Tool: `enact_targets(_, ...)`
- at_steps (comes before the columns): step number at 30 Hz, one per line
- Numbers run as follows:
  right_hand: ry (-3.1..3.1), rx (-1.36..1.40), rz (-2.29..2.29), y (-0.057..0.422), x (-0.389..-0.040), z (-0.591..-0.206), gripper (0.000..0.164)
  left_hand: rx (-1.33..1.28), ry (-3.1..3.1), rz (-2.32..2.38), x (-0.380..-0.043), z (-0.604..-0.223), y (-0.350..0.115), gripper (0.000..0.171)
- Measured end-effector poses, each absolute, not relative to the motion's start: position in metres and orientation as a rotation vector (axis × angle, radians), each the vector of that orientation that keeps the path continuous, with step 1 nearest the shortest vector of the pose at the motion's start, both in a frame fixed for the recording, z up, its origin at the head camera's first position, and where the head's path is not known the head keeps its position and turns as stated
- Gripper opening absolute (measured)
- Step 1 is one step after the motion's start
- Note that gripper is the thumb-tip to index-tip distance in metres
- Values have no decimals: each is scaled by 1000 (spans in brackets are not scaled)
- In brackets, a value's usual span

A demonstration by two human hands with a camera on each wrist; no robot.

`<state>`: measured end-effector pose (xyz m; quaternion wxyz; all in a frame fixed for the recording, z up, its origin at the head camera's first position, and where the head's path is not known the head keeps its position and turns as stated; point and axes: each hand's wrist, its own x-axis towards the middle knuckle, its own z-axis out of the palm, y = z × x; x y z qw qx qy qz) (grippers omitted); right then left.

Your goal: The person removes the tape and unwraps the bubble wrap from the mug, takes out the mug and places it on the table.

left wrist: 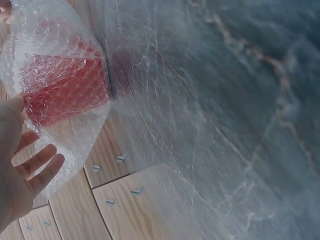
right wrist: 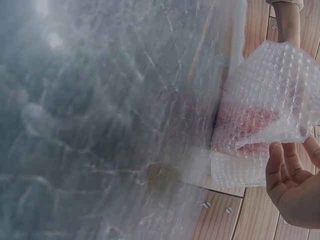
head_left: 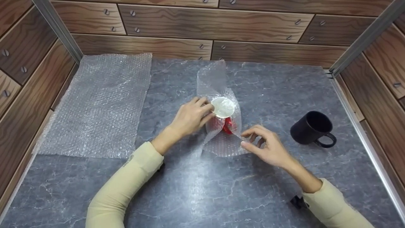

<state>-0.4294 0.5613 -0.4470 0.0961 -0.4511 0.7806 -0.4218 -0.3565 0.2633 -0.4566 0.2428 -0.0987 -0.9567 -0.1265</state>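
A red mug [head_left: 227, 125] with a pale round top stands upright on the table, partly wrapped in a sheet of bubble wrap [head_left: 212, 79]. My left hand [head_left: 191, 115] holds the mug at the left of its rim, thumb and fingertips against the wrapped side. In the left wrist view, the red mug [left wrist: 70, 90] shows through the plastic, beside the spread lower fingers of the left hand [left wrist: 25, 175]. To the mug's right, my right hand [head_left: 269, 145] pinches a loose edge of the wrap. That raised flap of bubble wrap [right wrist: 275, 75] partly covers the mug in the right wrist view.
A second bubble wrap sheet [head_left: 98, 107] lies flat on the left of the grey marbled table [head_left: 190, 196]. On the right stands a black mug [head_left: 311, 128], handle toward the lower right. Wood-patterned walls [head_left: 215, 25] and metal posts [head_left: 58, 30] border the table.
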Motion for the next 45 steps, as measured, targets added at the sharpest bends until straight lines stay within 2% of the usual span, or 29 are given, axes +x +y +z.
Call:
enact_targets(35,2411,-1485,-816,571,-414,-458,68,-253,-2627,-357,-357,-456,264,30)
enact_targets(45,2381,-1516,-754,570,-412,-463,74,-255,-2629,-380,-357,-457,263,30)
